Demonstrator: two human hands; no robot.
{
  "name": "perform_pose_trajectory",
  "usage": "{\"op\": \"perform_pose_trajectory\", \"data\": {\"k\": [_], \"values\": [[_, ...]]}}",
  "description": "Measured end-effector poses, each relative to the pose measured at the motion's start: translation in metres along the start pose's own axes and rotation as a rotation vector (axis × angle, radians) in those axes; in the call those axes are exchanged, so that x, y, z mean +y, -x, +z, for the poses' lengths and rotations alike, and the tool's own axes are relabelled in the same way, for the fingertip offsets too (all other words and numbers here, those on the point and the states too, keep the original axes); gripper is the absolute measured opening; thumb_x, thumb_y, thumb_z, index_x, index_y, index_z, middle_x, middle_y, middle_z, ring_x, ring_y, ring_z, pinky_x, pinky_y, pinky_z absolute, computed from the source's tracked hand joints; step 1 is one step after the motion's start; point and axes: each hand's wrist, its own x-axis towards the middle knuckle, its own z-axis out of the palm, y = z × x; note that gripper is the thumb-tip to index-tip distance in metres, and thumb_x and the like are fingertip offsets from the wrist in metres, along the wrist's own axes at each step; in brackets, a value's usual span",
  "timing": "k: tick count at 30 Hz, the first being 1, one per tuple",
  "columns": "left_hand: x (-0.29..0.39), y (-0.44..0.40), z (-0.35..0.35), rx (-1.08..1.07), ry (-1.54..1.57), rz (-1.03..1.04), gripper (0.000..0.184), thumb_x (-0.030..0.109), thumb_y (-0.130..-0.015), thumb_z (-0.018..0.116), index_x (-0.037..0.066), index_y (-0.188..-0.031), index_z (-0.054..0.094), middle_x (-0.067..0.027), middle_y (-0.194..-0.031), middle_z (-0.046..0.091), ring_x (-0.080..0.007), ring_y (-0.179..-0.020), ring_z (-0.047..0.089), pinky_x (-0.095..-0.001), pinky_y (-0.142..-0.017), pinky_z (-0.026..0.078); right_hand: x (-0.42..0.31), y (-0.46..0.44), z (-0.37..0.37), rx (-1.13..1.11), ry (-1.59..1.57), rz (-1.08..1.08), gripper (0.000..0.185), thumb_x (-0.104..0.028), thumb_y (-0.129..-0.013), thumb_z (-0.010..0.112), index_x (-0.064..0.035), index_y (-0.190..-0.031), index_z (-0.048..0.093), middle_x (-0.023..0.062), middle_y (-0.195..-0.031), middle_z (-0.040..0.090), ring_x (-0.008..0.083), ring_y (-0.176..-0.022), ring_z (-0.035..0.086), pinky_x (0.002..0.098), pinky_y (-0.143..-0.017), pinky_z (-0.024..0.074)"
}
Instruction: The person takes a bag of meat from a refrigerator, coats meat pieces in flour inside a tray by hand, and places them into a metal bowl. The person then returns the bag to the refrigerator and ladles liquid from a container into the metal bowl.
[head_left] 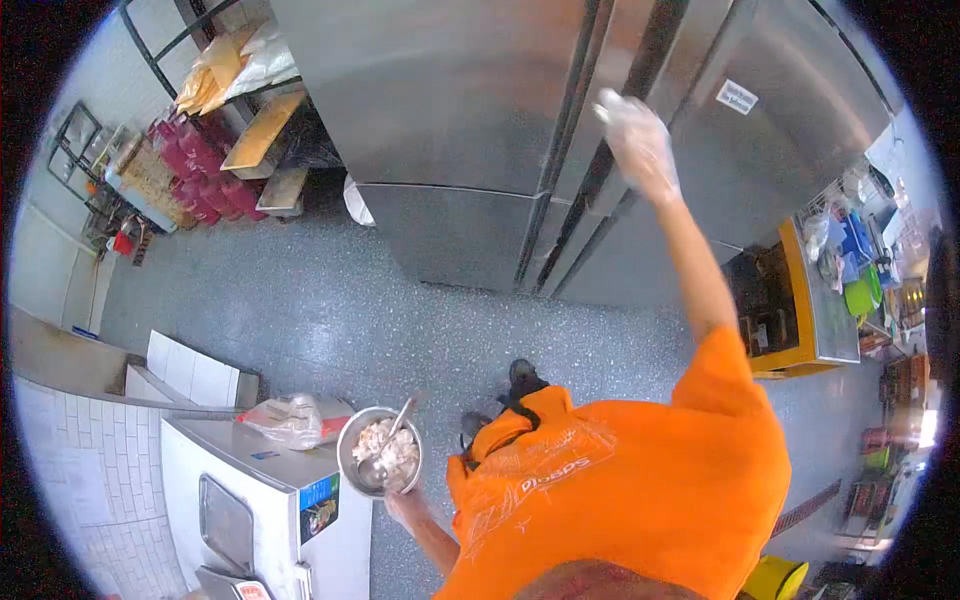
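At near left: plastic bag (288,420) on white cabinet (182,490). Just right: metal bowl (346,462) of food pieces (402,456) with spoon (402,415) — gripped at near side by gloved left hand (404,507), with fingers partly hidden. Farther right: gloved right hand (638,140) over door edge of steel refrigerator (440,95) — unable to tell whether spread or gripping.

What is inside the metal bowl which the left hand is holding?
The metal bowl contains pale, chunky food and a spoon, its handle crossing the rim. The food hides the bottom beneath it.

Left hand (404,507) partly behind bowl (346,460)
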Motion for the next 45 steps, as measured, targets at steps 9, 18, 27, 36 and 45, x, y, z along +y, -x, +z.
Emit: {"op": "perform_pose_trajectory", "data": {"k": [9,18,27,36,45], "values": [[0.071,0.022,0.033,-0.025,0.259,-0.140,0.028,0.014,-0.091,0.055,-0.004,-0.110,0.065,-0.0114,-0.108,0.066,-0.0222,-0.097,0.064,-0.0357,-0.086,0.054,0.004,-0.058,0.061,-0.642,0.601,-0.382,0.011,-0.022,-0.080,0.070,-0.0125,-0.083,0.074,0.0046,-0.089,0.068,0.0243,-0.088,0.064,0.0399,-0.088,0.0464],[0.073,0.013,0.038,0.058,0.837,-0.333,0.027,0.004,-0.067,0.057,0.000,-0.093,0.063,-0.0128,-0.103,0.064,-0.0269,-0.097,0.064,-0.0372,-0.084,0.057,-0.140,0.002,-0.099,-0.123,-0.350,-0.548,0.031,-0.029,-0.083,0.062,-0.0047,-0.102,0.065,0.0152,-0.104,0.063,0.0267,-0.098,0.061,0.0465,-0.101,0.0438],[0.040,0.014,0.013,0.080,0.509,-0.154,0.033,0.005,-0.069,0.059,-0.003,-0.100,0.065,-0.0156,-0.104,0.066,-0.0254,-0.090,0.066,-0.0354,-0.077,0.057,-0.293,-0.020,-0.096,0.243,-0.925,-0.519,0.058,-0.048,-0.092,0.054,-0.0093,-0.134,0.055,0.0050,-0.147,0.047,0.0159,-0.137,0.039,0.0600,-0.108,0.0246],[0.060,0.008,0.035,0.052,0.375,-0.117,0.037,0.006,-0.071,0.058,-0.006,-0.106,0.064,-0.0182,-0.105,0.067,-0.0250,-0.088,0.066,-0.0348,-0.075,0.056,-0.435,-0.112,-0.087,0.425,-1.269,-0.743,0.036,-0.037,-0.090,0.054,-0.0054,-0.102,0.066,0.0111,-0.117,0.065,0.0229,-0.117,0.058,0.0526,-0.093,0.0424],[0.160,-0.045,0.109,-0.333,0.676,-0.349,0.056,0.013,-0.074,0.058,-0.007,-0.125,0.050,-0.0180,-0.120,0.062,-0.0345,-0.103,0.066,-0.0452,-0.084,0.060,-0.309,-0.014,0.091,-0.019,-1.017,-0.533,0.040,-0.036,-0.100,0.048,-0.0147,-0.133,0.055,0.0142,-0.130,0.059,0.0287,-0.108,0.064,0.0424,-0.093,0.0518]]}}
